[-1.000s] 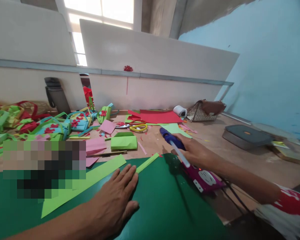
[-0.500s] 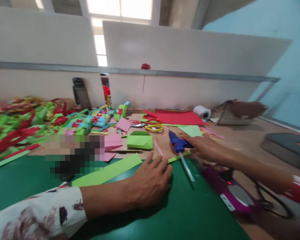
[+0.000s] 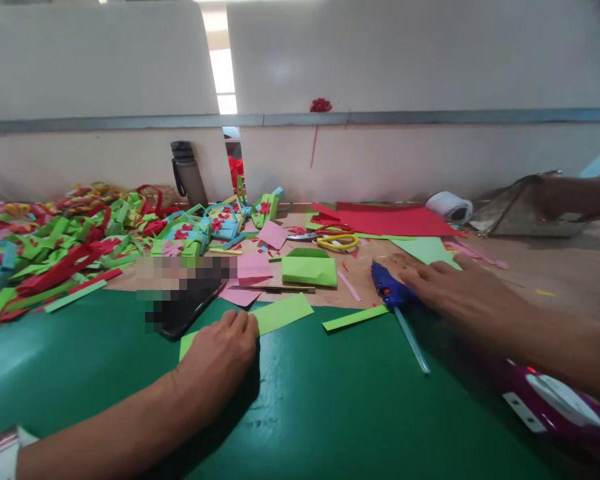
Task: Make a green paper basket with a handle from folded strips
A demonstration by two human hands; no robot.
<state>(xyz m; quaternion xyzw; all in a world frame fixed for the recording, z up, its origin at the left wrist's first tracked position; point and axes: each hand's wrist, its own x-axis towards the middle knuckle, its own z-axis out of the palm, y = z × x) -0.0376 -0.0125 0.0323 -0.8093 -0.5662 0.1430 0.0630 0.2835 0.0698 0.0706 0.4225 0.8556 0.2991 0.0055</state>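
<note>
My left hand (image 3: 221,352) is closed at the near edge of a wide light-green paper strip (image 3: 284,313), its curled fingers covering the strip's middle. My right hand (image 3: 447,290), smeared by motion, is beside the handle of a blue glue gun (image 3: 387,285), fingers apart and not wrapped round it. The gun rests on the table with a clear glue stick (image 3: 413,340) jutting from its back. A narrow green strip (image 3: 355,318) lies by the gun. Between the hands, further back, sits a folded green paper piece (image 3: 309,270).
A dark phone (image 3: 193,303), pink paper squares (image 3: 254,268) and yellow-handled scissors (image 3: 337,241) lie behind the left hand. Finished-looking paper baskets (image 3: 180,233) pile up at left. Red sheets (image 3: 390,220) lie at the back, a purple device (image 3: 555,400) at right.
My left hand has moved left from the green tabletop onto the wide green strip. My right hand has loosened from the glue gun. The view has turned left and down.
</note>
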